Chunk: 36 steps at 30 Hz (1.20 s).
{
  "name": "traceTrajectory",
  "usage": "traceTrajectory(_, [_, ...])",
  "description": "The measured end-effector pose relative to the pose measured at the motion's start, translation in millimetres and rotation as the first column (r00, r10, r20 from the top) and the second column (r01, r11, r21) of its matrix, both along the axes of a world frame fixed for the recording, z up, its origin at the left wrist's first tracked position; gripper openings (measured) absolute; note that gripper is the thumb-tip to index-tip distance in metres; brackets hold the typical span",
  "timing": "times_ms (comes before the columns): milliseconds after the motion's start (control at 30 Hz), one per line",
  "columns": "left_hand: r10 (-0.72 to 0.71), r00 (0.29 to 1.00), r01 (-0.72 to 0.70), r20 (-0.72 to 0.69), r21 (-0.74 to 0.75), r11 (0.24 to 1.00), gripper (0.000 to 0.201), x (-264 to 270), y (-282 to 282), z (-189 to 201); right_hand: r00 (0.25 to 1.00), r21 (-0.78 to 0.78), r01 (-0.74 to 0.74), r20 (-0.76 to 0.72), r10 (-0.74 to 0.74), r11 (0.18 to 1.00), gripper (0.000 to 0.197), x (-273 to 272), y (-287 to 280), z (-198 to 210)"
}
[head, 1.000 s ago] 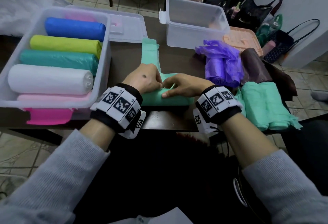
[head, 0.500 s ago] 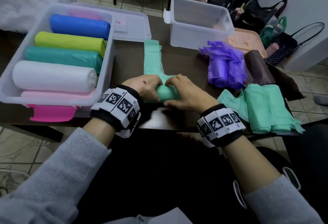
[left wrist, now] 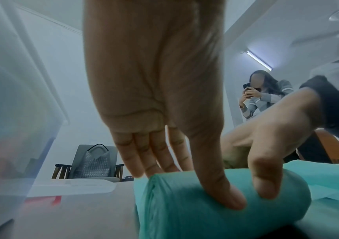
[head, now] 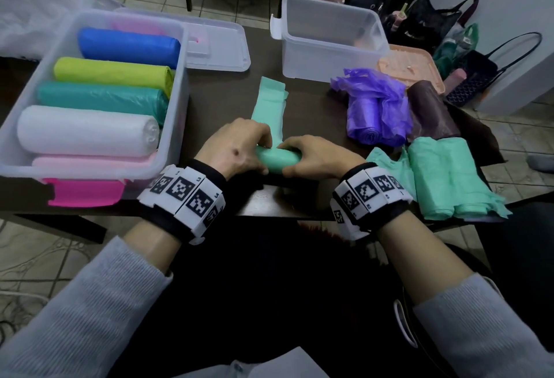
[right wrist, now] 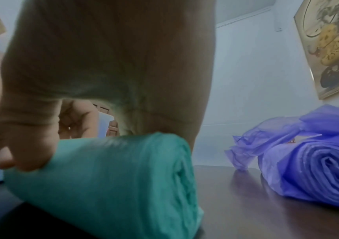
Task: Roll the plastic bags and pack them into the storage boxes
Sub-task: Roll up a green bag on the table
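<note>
With left hand (head: 236,150) and right hand (head: 311,157) curled round the mint roll (head: 277,161), we have rolled it thicker, leaving less strip (head: 268,108) before boxing.

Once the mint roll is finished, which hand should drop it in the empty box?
Right, probably. The empty box stands far right on the table, on the right hand's side; the left hand would cross over. Both hands now grip the mint roll.

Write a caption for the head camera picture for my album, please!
Left hand and right hand roll a mint green bag on the table.
</note>
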<state>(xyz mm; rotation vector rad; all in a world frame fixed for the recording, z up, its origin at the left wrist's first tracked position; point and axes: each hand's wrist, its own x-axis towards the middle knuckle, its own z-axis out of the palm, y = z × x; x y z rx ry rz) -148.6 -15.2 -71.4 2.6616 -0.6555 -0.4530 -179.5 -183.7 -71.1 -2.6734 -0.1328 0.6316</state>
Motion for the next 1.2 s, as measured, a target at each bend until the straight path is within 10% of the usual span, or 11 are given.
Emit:
traceTrajectory(400, [0.01, 0.965, -0.008, -0.262, 0.007, 1.0, 0.046, 3, 0, 7, 0.99, 0.1, 0.076, -0.127, -0.063, 0.992, 0.034, -4, -3, 6])
traceTrajectory(667, [0.056, 0.995, -0.068, -0.086, -0.142, 0.987, 0.015, -1, -4, 6, 0.996, -0.015, 0.062, -0.066, -0.063, 0.998, 0.034, 1, -5, 0])
traceTrajectory(867, [-0.01, 0.998, 0.014, -0.068, 0.058, 0.998, 0.073, -1, -4, -1, 0.97, -0.004, 0.028, 0.241, -0.026, 1.0, 0.021, -2, 8, -8])
traceTrajectory(1200, [0.011, 0.994, -0.011, -0.108, 0.005, 1.0, 0.072, 1, -2, -2, 0.933, -0.121, -0.055, 0.347, 0.094, 0.991, 0.049, -9, 11, -20])
